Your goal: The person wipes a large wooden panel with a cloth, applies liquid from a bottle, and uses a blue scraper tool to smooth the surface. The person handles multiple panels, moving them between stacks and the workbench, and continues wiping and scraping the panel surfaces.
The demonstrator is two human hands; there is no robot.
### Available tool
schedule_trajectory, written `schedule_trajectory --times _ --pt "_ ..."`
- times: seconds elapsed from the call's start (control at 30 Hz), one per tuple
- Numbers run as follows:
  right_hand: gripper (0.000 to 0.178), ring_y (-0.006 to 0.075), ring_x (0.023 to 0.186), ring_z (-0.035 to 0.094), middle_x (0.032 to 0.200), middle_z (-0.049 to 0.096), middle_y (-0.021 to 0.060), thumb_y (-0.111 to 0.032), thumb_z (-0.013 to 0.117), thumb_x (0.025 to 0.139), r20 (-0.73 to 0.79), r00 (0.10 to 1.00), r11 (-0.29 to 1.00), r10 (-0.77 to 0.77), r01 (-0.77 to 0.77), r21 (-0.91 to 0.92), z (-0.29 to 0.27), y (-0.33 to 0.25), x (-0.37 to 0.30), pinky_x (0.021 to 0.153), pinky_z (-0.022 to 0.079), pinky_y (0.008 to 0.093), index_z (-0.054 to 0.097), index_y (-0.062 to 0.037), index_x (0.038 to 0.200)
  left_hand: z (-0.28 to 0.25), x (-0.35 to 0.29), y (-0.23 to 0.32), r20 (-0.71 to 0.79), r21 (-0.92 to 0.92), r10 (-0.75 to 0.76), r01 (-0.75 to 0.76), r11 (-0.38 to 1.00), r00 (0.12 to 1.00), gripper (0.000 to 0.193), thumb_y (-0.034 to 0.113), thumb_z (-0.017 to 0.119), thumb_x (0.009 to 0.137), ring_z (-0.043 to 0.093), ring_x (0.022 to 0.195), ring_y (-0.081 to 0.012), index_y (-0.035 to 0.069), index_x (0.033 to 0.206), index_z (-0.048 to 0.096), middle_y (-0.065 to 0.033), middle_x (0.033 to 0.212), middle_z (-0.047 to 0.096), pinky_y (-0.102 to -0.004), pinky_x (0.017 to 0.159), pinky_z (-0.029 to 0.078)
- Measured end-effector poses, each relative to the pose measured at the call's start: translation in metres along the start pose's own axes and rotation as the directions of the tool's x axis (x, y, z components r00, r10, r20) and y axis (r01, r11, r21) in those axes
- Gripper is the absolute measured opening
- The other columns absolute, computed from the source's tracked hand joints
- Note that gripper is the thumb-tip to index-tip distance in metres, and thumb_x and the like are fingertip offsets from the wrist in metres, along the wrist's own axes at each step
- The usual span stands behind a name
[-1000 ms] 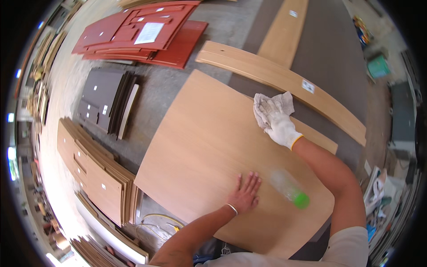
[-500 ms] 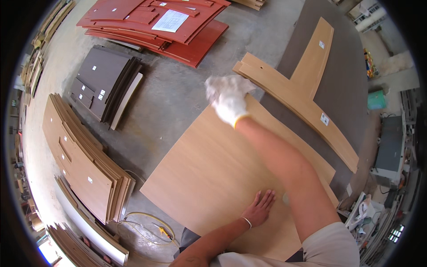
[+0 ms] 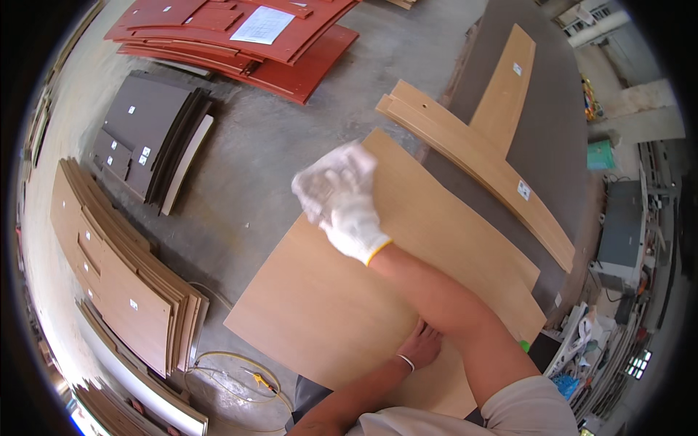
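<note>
A large light wood-coloured panel [image 3: 305, 298] lies in front of me. My right hand [image 3: 352, 218], in a white knit glove with a yellow cuff, is closed on a crumpled whitish cloth [image 3: 318, 183] at the panel's far left edge; motion blurs both a little. Near the panel's close side, my bare left hand [image 3: 420, 346] rests flat on its surface, with a white band at the wrist. My right forearm crosses over it and hides part of its fingers.
Wood-coloured strips [image 3: 480, 156] lie on a dark board [image 3: 560, 138] to the right. Stacks of red panels [image 3: 320, 62], dark panels [image 3: 149, 102] and wood-coloured panels [image 3: 131, 291] stand on the concrete floor. A yellow air gun [image 3: 260, 381] with a hose lies at lower left.
My right hand has moved left and nearer to me with the cloth. My left hand stays about where it was, its fingers now partly covered by my right forearm.
</note>
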State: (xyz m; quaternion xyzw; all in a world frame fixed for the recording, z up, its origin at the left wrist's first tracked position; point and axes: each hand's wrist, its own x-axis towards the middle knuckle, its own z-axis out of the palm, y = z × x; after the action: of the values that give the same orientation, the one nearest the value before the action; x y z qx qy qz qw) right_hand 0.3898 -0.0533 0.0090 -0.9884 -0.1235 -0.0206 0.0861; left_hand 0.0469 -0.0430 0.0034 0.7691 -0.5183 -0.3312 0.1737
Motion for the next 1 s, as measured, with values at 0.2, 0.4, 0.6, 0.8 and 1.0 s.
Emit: schedule_trajectory --times 0.2,0.4,0.6,0.8,1.0 --pt "0.045 0.0243 0.134 0.045 0.144 0.053 0.0064 -0.033 0.051 0.101 -0.053 0.951 0.95 0.304 -0.306 -0.055 -0.032 0.075 0.02 0.113 0.031 0.0411 0.053 -0.0134 0.142 0.011 0.001 0.002 -0.355 0.143 0.043 0.009 0.99 0.934 0.058 0.032 0.051 0.095 0.038 0.144 -0.0374 -0.003 0.141 0.054 -0.0188 0.148 0.05 -0.0615 0.121 0.019" --pt "0.058 0.0227 0.149 0.029 0.16 0.038 0.0036 -0.038 0.051 0.1 0.063 0.934 0.931 0.352 -0.343 -0.121 -0.022 0.052 -0.009 0.125 0.014 0.0412 0.042 -0.0146 0.153 0.039 0.006 -0.008 -0.237 -0.06 0.042 -0.058 0.997 0.971 0.061 0.032 0.049 0.096 0.032 0.147 -0.042 -0.002 0.146 0.048 -0.0195 0.155 0.044 -0.0641 0.121 0.017" --pt "0.055 0.0246 0.132 0.045 0.143 0.052 0.0041 -0.037 0.058 0.096 -0.088 0.923 0.919 0.376 -0.383 -0.096 -0.016 0.094 0.006 0.113 0.029 0.0451 0.051 -0.0124 0.145 0.038 0.01 -0.005 -0.223 -0.421 0.032 -0.126 0.898 0.974 0.064 0.033 0.051 0.096 0.027 0.15 -0.0434 -0.001 0.149 0.044 -0.0209 0.157 0.04 -0.0658 0.121 0.012" --pt "0.058 0.0363 0.136 0.043 0.145 0.052 0.0136 -0.029 0.063 0.09 -0.218 0.688 0.72 0.692 -0.681 0.134 -0.012 0.123 -0.172 0.114 0.032 0.0525 0.052 -0.015 0.145 0.003 0.003 -0.006 -0.155 0.075 0.026 -0.014 0.997 0.988 0.064 0.034 0.051 0.095 0.023 0.153 -0.0393 -0.001 0.148 0.046 -0.0202 0.158 0.039 -0.0657 0.122 0.012" --pt "0.063 0.0309 0.151 0.028 0.162 0.039 0.0019 -0.043 0.056 0.098 -0.005 0.665 0.646 0.747 -0.728 -0.23 -0.008 0.112 -0.121 0.123 0.014 0.0523 0.042 -0.0208 0.155 0.014 0.001 -0.007 -0.14 0.03 0.056 -0.053 0.998 0.989 0.064 0.03 0.049 0.095 0.02 0.154 -0.0371 -0.003 0.15 0.044 -0.0193 0.16 0.036 -0.0607 0.124 0.011"
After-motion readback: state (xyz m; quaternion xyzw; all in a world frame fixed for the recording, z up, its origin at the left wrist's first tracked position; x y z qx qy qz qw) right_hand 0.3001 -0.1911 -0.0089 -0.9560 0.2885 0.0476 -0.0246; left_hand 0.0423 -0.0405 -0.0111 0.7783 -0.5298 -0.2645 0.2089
